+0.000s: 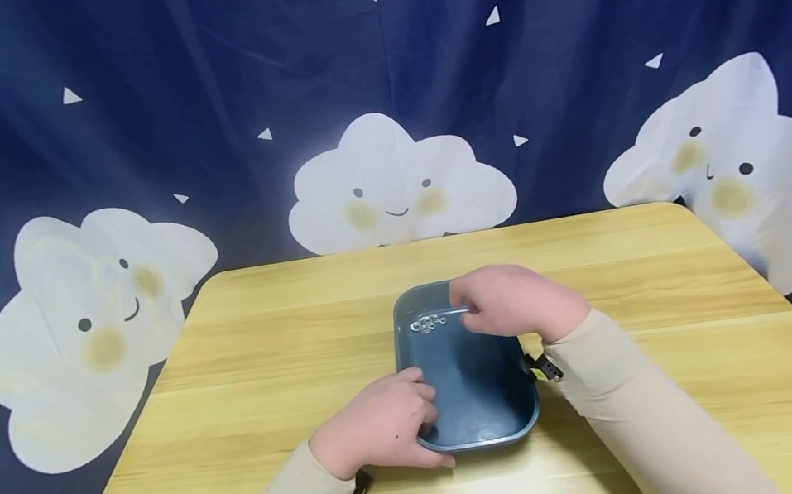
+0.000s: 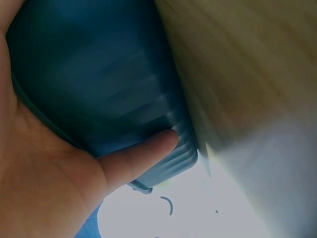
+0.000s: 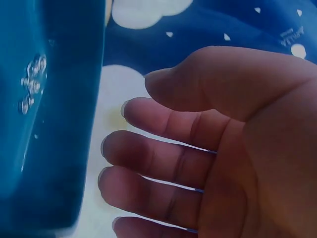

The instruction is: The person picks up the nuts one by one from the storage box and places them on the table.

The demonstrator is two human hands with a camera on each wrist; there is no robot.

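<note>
A blue rectangular tray [image 1: 477, 391] with rounded corners sits in the middle of the wooden table. My left hand [image 1: 382, 422] grips its near left corner, fingers curled over the rim and thumb outside; in the left wrist view the thumb [image 2: 141, 156] lies along the ridged outer wall. Inside the tray, toward its far left, several small clear, shiny round pieces [image 1: 427, 324] lie in a cluster. Over the far right part of the tray is my right hand [image 1: 516, 300]. Its fingers [image 3: 148, 153] are loosely bent, with nothing between them and the thumb in the right wrist view.
The light wooden table [image 1: 266, 347] extends on all sides of the tray. Behind it hangs a dark blue curtain [image 1: 310, 50] printed with white clouds and small triangles. A small black device [image 1: 543, 368] shows at the right sleeve's cuff.
</note>
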